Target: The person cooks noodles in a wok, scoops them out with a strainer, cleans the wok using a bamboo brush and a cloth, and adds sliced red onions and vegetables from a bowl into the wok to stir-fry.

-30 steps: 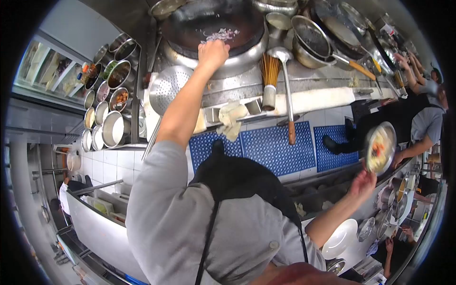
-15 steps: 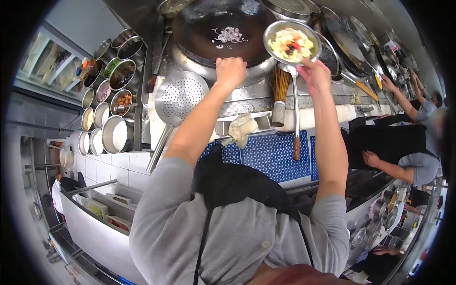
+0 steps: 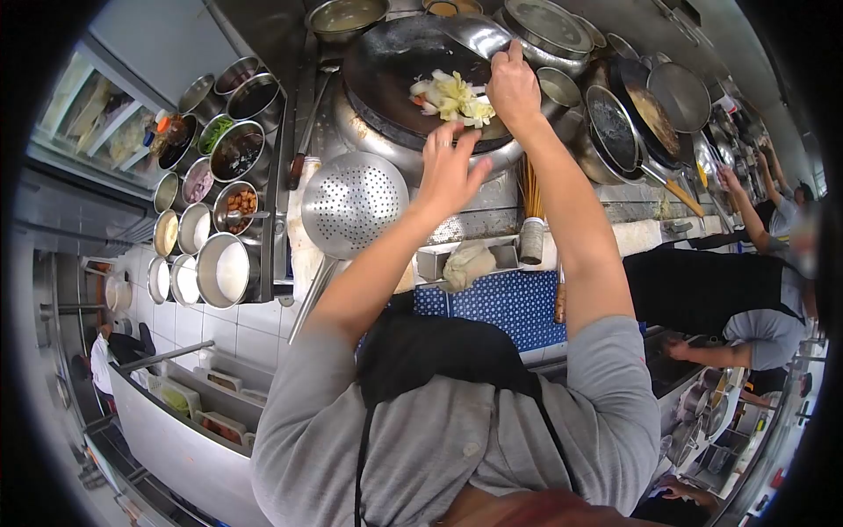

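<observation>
Over the right side of the dark wok (image 3: 379, 66), my right hand (image 3: 515, 88) grips the rim of a metal bowl (image 3: 477, 33), which is tipped with its shiny side showing. Pale cabbage pieces (image 3: 457, 95) with bits of red lie in the wok below it. My left hand (image 3: 450, 169) is at the wok's near edge, fingers apart and holding nothing, just short of the cabbage. Left of that wrist lies a perforated strainer (image 3: 353, 206). A bamboo brush (image 3: 532, 230) stands below my right forearm.
Metal pots of ingredients, including a pot of brown chunks (image 3: 235, 206), crowd the left side. A crumpled rag (image 3: 468, 266) rests on the counter's front ledge. Further right are a wire strainer (image 3: 613, 132) and other pans. A co-worker in a black apron (image 3: 702, 285) stands to the right.
My right hand has brought the bowl left over the wok and tipped it; the cabbage has gone into the wok, covering the chopped onion. My left hand has opened from a fist.
</observation>
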